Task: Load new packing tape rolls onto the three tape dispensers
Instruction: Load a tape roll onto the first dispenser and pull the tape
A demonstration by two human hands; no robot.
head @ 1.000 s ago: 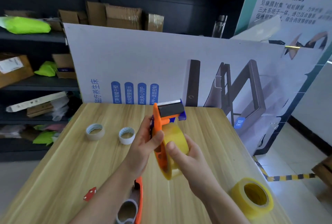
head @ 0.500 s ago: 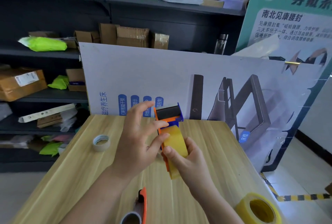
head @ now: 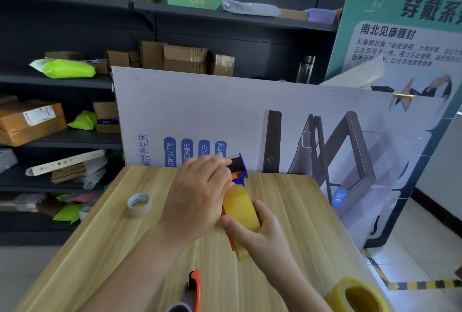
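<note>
between the two hands, up off the table [head: 100,249], sits the action: an orange tape dispenser [head: 238,169] with a yellow tape roll [head: 240,209] already seated on it. the right hand [head: 257,234] has the low end, thumb wrapped across the roll's outer face and the other fingers going round behind, so roll and frame are clamped together in one grip. the left hand [head: 200,194] reaches over from the other side, fingers held close together and bent forward, tips resting on the dark head of the dispenser just above the roll. the thumb is hidden behind the palm, so whether it pinches the tape's loose end or only presses on the head cannot be told. this looks like the threading step: roll mounted, free end to be led up through the head to the cutter. the next move calls for a firm hold from the right hand while the left draws the end flat and straight over the roller, sticky side kept off the fingers, and stops it at the blade. waiting beyond the right wrist, near the table's corner, is a spare roll [head: 356,296]; just below the left forearm lies a second dispenser [head: 195,286], only partly in view; out past the left hand rests a pale ring [head: 139,204], likely a spent core
</note>
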